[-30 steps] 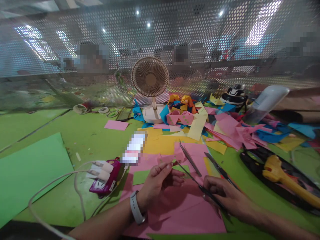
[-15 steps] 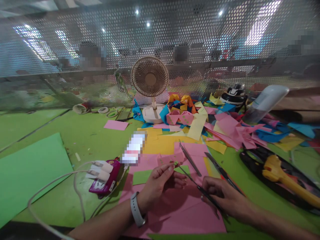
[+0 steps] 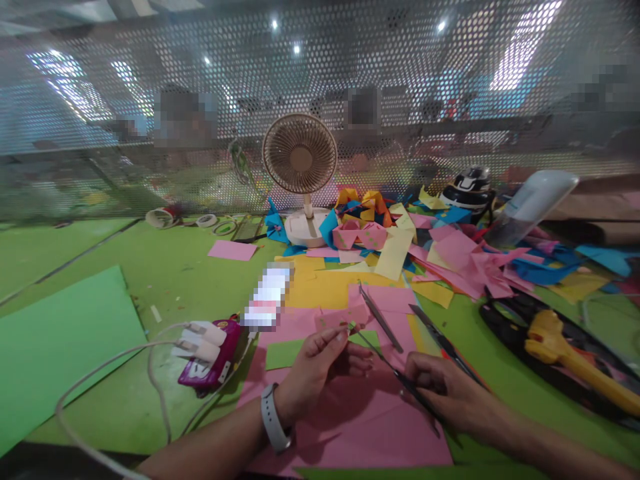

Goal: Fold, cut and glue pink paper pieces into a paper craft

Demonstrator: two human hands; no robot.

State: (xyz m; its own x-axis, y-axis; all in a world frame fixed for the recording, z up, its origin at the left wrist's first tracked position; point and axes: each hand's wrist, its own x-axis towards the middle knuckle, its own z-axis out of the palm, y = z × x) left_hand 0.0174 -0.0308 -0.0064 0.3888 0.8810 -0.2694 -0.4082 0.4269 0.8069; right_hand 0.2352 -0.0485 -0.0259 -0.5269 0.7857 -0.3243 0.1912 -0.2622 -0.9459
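Note:
My left hand [image 3: 323, 357], with a pale watch strap [image 3: 274, 417] at its wrist, is raised over pink paper [image 3: 370, 433]. Its thumb and index finger are closed on a tiny piece of green paper [image 3: 351, 326]; the other fingers curl loosely. From the right, my right hand [image 3: 440, 387] grips a slim tool with a black handle and thin metal blade [image 3: 383, 360]; its exact kind cannot be made out. The tool's tip reaches the piece at my left fingertips. Tweezers [image 3: 381, 319] and a utility knife [image 3: 443, 340] lie just beyond my hands.
A lit phone [image 3: 269, 297] and a purple power strip [image 3: 210, 353] with white chargers and cables are on the left. A fan [image 3: 301, 157] stands behind, beside folded paper pieces [image 3: 360, 235]. At right lies a black tray [image 3: 507, 340] with a yellow tool [image 3: 570, 353].
Both hands stay almost in place. The small piece at my left fingertips and the tool's tip turn slightly; the piece looked reddish half a second ago and shows green now.

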